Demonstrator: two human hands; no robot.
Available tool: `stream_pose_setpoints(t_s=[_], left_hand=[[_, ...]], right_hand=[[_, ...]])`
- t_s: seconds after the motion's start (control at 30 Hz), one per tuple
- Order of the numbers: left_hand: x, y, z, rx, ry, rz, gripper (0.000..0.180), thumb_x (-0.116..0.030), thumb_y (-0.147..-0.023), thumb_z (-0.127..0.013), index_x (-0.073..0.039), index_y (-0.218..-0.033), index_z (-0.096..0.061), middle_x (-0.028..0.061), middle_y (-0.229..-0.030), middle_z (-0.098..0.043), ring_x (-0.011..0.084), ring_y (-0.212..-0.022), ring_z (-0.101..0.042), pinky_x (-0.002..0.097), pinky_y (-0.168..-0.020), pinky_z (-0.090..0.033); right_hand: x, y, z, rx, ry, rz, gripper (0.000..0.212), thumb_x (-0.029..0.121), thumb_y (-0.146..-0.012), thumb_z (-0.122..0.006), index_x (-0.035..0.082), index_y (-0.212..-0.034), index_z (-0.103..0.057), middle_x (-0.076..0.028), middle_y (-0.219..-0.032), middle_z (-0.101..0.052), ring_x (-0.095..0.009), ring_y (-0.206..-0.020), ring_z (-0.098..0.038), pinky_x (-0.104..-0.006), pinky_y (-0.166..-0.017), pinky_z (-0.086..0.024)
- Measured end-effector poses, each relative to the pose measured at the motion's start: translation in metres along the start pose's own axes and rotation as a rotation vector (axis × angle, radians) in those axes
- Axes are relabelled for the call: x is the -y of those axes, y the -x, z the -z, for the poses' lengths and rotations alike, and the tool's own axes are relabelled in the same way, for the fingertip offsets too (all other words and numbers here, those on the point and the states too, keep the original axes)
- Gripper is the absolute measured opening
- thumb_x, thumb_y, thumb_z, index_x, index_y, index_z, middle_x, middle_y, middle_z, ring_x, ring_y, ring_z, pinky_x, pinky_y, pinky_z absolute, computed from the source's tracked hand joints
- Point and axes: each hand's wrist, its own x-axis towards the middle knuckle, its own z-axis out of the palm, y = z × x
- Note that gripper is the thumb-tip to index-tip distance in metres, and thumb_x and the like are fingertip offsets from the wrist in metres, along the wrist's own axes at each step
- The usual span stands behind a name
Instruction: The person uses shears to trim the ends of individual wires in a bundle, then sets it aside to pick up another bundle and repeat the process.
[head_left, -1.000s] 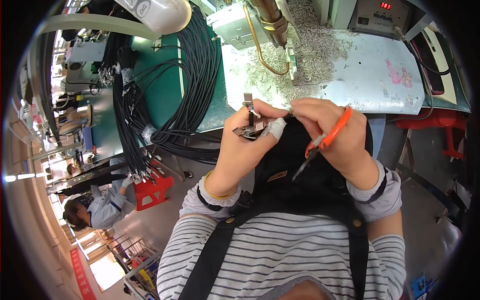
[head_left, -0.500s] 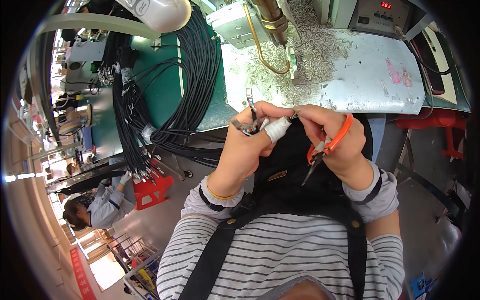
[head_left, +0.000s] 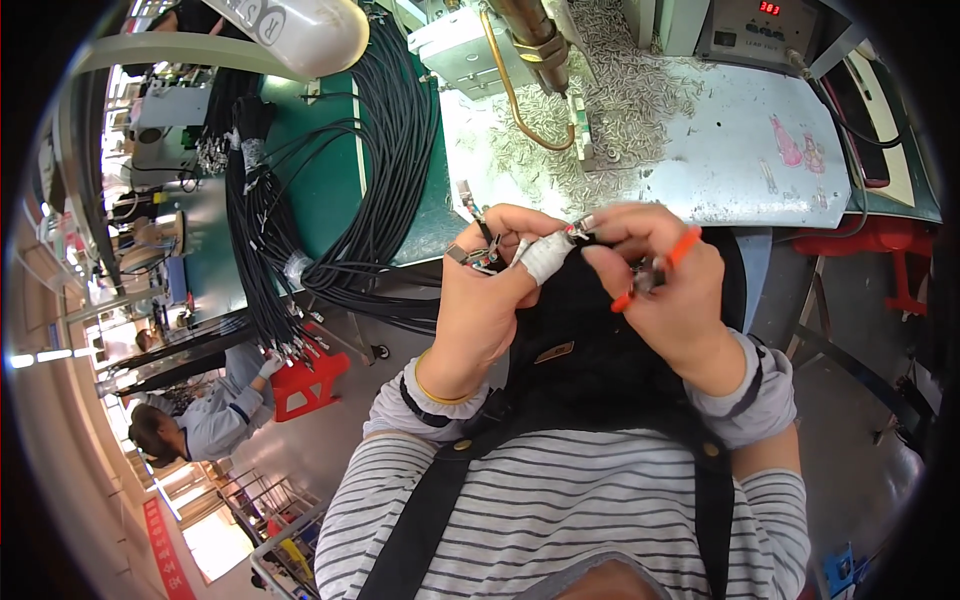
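My left hand (head_left: 482,290), its thumb wrapped in white tape, is closed on cable ends with small metal connectors (head_left: 466,198) and thin coloured wires. One cable end (head_left: 575,231), with short wires spread out, pokes past the taped thumb toward my right hand. My right hand (head_left: 675,295) keeps a pair of orange-handled scissors (head_left: 686,245) tucked in its palm; their blades are mostly hidden by the hand. Its fingertips are at the wires of that cable end, slightly blurred by motion.
Ahead stands a machine (head_left: 540,50) over a metal plate (head_left: 740,185) strewn with small metal pieces (head_left: 630,110). Bundled black cables (head_left: 390,170) lie on the green table at left. A control box (head_left: 765,35) sits far right; a person (head_left: 205,430) works at left near a red stool (head_left: 310,385).
My right hand has turned, so the scissors' blades, which pointed down toward my lap, are now mostly hidden. Spread wires show at the cable end. My left hand has shifted slightly left.
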Motion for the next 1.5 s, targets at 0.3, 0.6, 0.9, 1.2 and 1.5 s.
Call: stream_pose_setpoints(t_s=[0.3,0.6,0.9,1.2,1.5], left_hand=[[0.002,-0.004,-0.009,-0.108,-0.31,-0.213,0.011,0.001,-0.078,-0.056,-0.001,-0.089,-0.055,-0.0031,-0.065,-0.048,0.0004,-0.046,-0.033,0.0159,-0.039,-0.02],[-0.011,-0.06,0.003,-0.019,0.04,0.069,0.011,-0.003,-0.078,-0.058,-0.002,-0.088,-0.055,-0.005,-0.058,-0.042,0.0011,-0.042,-0.028,0.017,-0.037,-0.019],[-0.027,-0.083,0.006,0.052,-0.054,0.173,0.011,-0.008,-0.077,-0.06,-0.003,-0.084,-0.053,-0.0047,-0.056,-0.041,0.0016,-0.041,-0.028,0.0169,-0.036,-0.017],[-0.033,-0.084,0.009,0.071,-0.108,0.171,0.013,-0.008,-0.076,-0.061,-0.006,-0.08,-0.049,-0.005,-0.056,-0.041,0.0011,-0.042,-0.029,0.0165,-0.036,-0.017],[-0.031,-0.083,0.006,0.038,-0.106,0.149,0.012,-0.01,-0.077,-0.061,-0.006,-0.081,-0.051,-0.0055,-0.056,-0.039,0.0011,-0.042,-0.029,0.0163,-0.036,-0.018]], right_hand=[[0.001,0.006,0.002,0.409,0.245,-0.321,0.026,0.019,-0.073,-0.066,0.0,-0.067,-0.048,-0.007,-0.044,-0.046,-0.017,-0.039,-0.049,-0.0278,-0.039,-0.036],[0.006,-0.021,0.012,0.033,-0.478,-0.797,0.018,0.017,-0.084,-0.054,0.0,-0.077,-0.049,-0.003,-0.056,-0.052,-0.008,-0.041,-0.047,-0.0215,-0.037,-0.033],[-0.028,-0.063,-0.004,0.077,-0.347,-0.646,0.015,0.015,-0.084,-0.054,0.0,-0.085,-0.049,0.0,-0.056,-0.045,-0.006,-0.041,-0.041,-0.0197,-0.038,-0.034],[-0.044,-0.056,-0.012,0.088,-0.284,-0.514,0.014,0.013,-0.083,-0.054,0.001,-0.086,-0.047,0.003,-0.056,-0.04,-0.004,-0.042,-0.036,-0.0198,-0.038,-0.032],[-0.042,-0.057,-0.012,0.077,-0.275,-0.511,0.012,0.011,-0.084,-0.054,0.001,-0.084,-0.046,0.002,-0.056,-0.04,-0.004,-0.043,-0.036,-0.0196,-0.039,-0.032]])
